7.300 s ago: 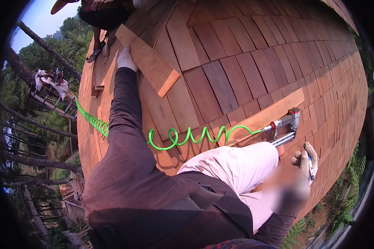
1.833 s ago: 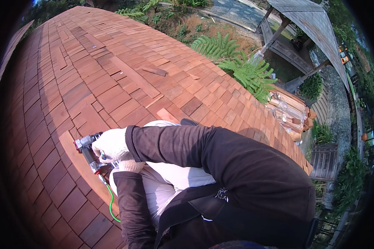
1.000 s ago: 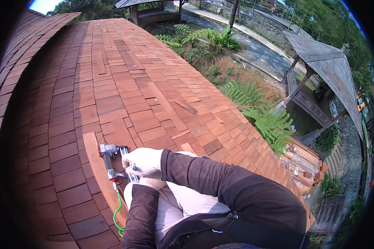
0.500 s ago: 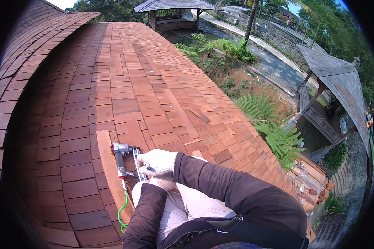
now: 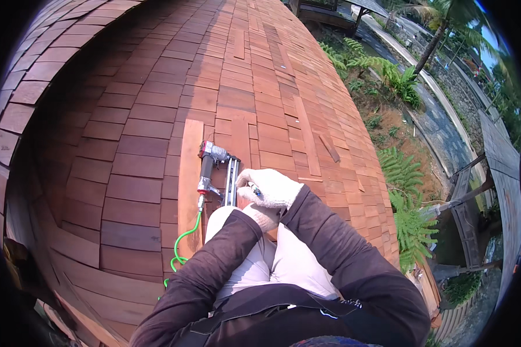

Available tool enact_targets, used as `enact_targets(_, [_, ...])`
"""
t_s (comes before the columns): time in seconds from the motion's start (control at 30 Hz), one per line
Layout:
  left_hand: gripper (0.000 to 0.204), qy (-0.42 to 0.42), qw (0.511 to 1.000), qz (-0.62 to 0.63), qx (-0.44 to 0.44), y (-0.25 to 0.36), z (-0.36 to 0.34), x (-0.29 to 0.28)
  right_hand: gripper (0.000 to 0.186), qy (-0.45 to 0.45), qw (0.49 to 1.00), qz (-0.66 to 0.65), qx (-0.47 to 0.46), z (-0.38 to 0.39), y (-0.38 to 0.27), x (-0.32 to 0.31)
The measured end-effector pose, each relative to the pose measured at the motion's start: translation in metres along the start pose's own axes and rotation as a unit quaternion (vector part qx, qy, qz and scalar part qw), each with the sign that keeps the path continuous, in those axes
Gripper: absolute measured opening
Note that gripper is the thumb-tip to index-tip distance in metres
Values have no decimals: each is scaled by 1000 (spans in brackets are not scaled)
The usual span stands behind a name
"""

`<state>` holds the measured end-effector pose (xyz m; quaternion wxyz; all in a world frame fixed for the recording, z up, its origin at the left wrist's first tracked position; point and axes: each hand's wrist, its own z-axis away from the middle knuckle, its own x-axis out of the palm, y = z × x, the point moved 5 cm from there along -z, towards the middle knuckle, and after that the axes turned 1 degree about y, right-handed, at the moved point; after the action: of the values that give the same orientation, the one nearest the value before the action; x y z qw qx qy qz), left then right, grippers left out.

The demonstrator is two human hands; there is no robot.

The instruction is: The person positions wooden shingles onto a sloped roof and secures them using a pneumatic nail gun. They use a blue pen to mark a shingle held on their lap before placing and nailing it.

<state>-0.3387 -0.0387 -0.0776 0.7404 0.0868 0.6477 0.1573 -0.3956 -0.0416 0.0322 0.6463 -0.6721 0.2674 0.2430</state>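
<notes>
Both my hands wear white knit gloves and meet above my lap. My right hand (image 5: 270, 188) is closed, and a small dark-blue and silvery thing (image 5: 256, 189) shows at its curled fingers, too small to name. Just below it is my left hand (image 5: 263, 216), its fingers hidden behind the right one. A pneumatic nail gun (image 5: 207, 168) with a grey cylinder head and a long silver magazine lies beside my right hand's fingertips, by my knee. Its green coiled air hose (image 5: 189, 233) runs down past my left sleeve. Under the gun lies a long pale-brown wooden board (image 5: 190, 144).
Reddish wooden shingles (image 5: 145, 144) cover the sloping roof. Some loose strips (image 5: 307, 136) lie on it farther up. Another shingled roof edge (image 5: 40, 72) curves along the left. Beyond the right edge the ground drops away to ferns (image 5: 408, 231) and an open-sided pavilion (image 5: 501, 150).
My view has tilted down and turned left, so the roof, gun and hands appear farther right. Both hands stay together by the nail gun, the right one still closed.
</notes>
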Motion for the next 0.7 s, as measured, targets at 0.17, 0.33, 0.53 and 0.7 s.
enact_targets(0.17, [32, -8, 990, 136, -22, -2, 11, -9, 23, 31, 996, -80, -20, -5, -16, 4])
enact_targets(0.33, [35, -135, 984, 105, -44, 5, -11, 5, 22, 32, 990, -138, -5, -5, 3, 13])
enact_targets(0.53, [34, -115, 982, 137, -59, 14, -15, -3, 23, -26, 984, -173, 30, -4, 9, 16])
enact_targets(0.7, [33, -107, 980, 149, -75, 11, -14, -7, 26, 0, 983, -168, 70, -7, 13, 15])
